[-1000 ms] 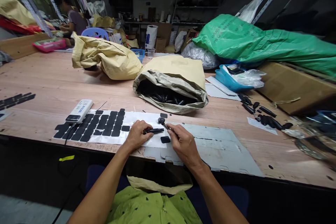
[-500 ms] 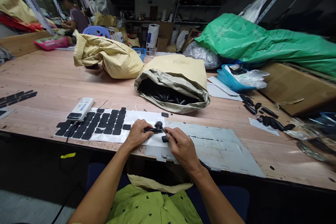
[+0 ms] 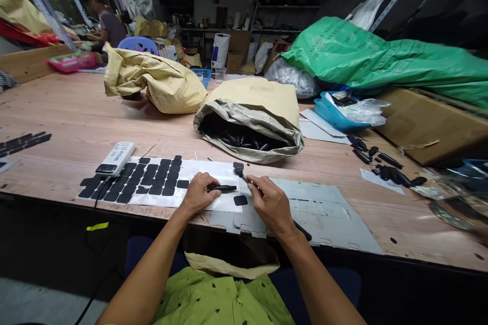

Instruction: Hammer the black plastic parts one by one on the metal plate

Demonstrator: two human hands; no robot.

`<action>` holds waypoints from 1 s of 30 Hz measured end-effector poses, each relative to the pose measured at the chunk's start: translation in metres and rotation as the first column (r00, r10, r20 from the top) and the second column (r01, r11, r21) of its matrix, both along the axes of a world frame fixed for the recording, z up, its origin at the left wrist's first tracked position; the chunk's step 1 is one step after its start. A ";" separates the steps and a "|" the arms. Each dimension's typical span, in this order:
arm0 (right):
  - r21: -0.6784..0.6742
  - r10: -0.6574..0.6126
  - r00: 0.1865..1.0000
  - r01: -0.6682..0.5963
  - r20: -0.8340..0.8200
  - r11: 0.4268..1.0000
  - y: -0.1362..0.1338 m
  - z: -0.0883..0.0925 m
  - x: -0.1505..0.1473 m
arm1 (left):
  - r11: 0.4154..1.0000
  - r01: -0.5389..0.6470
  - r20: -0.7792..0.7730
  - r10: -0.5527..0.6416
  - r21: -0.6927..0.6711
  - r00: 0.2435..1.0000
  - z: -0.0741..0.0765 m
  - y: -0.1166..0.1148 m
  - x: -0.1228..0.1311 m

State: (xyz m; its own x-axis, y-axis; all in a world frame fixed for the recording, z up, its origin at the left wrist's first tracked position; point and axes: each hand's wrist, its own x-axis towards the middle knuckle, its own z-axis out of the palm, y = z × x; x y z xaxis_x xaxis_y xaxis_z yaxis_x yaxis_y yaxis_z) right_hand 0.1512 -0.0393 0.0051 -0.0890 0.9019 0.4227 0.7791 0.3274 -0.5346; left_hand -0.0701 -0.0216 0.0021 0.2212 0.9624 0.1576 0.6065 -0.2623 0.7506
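Observation:
My left hand (image 3: pixel 201 194) pinches a slim black rod (image 3: pixel 224 188) that points right over a white sheet (image 3: pixel 206 202). In my right hand (image 3: pixel 269 204) is a thin tool (image 3: pixel 244 176) with a round black head, held just above and right of the rod's tip, apart from it. A black square patch (image 3: pixel 240 200) lies below the rod's end. Rows of black square patches (image 3: pixel 152 179) cover the sheet's left part. Beyond, a tan sack (image 3: pixel 259 94) gapes open, with black pieces (image 3: pixel 242 141) inside.
A white device (image 3: pixel 116 158) with a cable rests on the patches. Grey board (image 3: pixel 328 213) lies under my right hand. Loose black parts (image 3: pixel 394 175), a blue basket (image 3: pixel 339 117) and a cardboard box (image 3: pixel 430 122) stand right. A person (image 3: pixel 109 28) sits at back left.
My right hand has moved right with the round-headed tool, away from the rod. The black patch and the rod's end now show more fully. My left hand keeps its hold.

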 end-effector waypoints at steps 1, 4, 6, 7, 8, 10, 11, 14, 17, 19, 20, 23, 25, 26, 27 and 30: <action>0.012 -0.035 0.999 0.035 0.023 0.999 0.007 0.000 0.002 | 1.000 -0.003 -0.012 0.003 0.007 1.000 0.000 0.000 0.000; 0.047 -0.116 0.984 0.111 0.133 0.993 0.029 -0.007 0.008 | 1.000 -0.004 -0.083 0.007 0.030 0.997 -0.001 -0.001 0.002; 0.065 -0.140 0.971 0.129 0.196 0.989 0.040 -0.015 0.009 | 0.999 0.006 -0.125 -0.001 0.039 0.992 -0.002 0.000 0.002; 0.072 -0.143 0.965 0.131 0.220 0.989 0.044 -0.020 0.010 | 0.999 0.013 -0.136 -0.008 0.040 0.991 -0.003 0.000 0.001; 0.080 -0.147 0.960 0.131 0.240 0.988 0.046 -0.024 0.009 | 0.999 0.022 -0.139 -0.016 0.038 0.990 -0.003 0.001 0.001; 0.102 -0.157 0.950 0.134 0.271 0.986 0.048 -0.030 0.008 | 0.999 0.038 -0.137 -0.034 0.033 0.990 -0.003 0.001 0.000; 0.113 -0.163 0.945 0.136 0.282 0.984 0.048 -0.032 0.008 | 0.998 0.045 -0.135 -0.040 0.033 0.990 -0.003 0.001 0.000; 0.131 -0.175 0.938 0.142 0.299 0.981 0.045 -0.033 0.006 | 0.997 0.058 -0.135 -0.051 0.042 0.990 -0.002 0.001 0.000; 0.134 -0.181 0.934 0.146 0.308 0.980 0.044 -0.032 0.006 | 0.997 0.060 -0.150 -0.053 0.043 0.987 -0.001 0.000 0.000; 0.133 -0.186 0.933 0.152 0.306 0.979 0.044 -0.032 0.006 | 0.997 0.056 -0.159 -0.048 0.047 0.986 0.000 0.001 0.001; 0.131 -0.187 0.934 0.154 0.304 0.979 0.044 -0.032 0.006 | 0.997 0.053 -0.159 -0.044 0.051 0.986 0.000 0.001 0.001; 0.124 -0.181 0.938 0.150 0.297 0.981 0.045 -0.032 0.006 | 0.997 0.044 -0.123 -0.036 0.062 0.992 0.003 -0.001 0.001; 0.121 -0.179 0.939 0.150 0.292 0.981 0.045 -0.031 0.005 | 0.996 0.057 -0.055 -0.054 0.063 0.997 0.006 -0.010 0.002; 0.120 -0.179 0.940 0.150 0.291 0.981 0.044 -0.031 0.005 | 0.995 0.076 -0.008 -0.076 0.060 0.997 0.008 -0.018 0.003; 0.119 -0.180 0.940 0.151 0.290 0.981 0.044 -0.030 0.005 | 0.993 0.109 0.047 -0.111 0.048 0.993 0.009 -0.029 0.005; 0.112 -0.179 0.939 0.153 0.295 0.982 0.044 -0.028 0.004 | 0.957 0.290 0.187 -0.284 -0.007 0.941 0.010 -0.069 0.010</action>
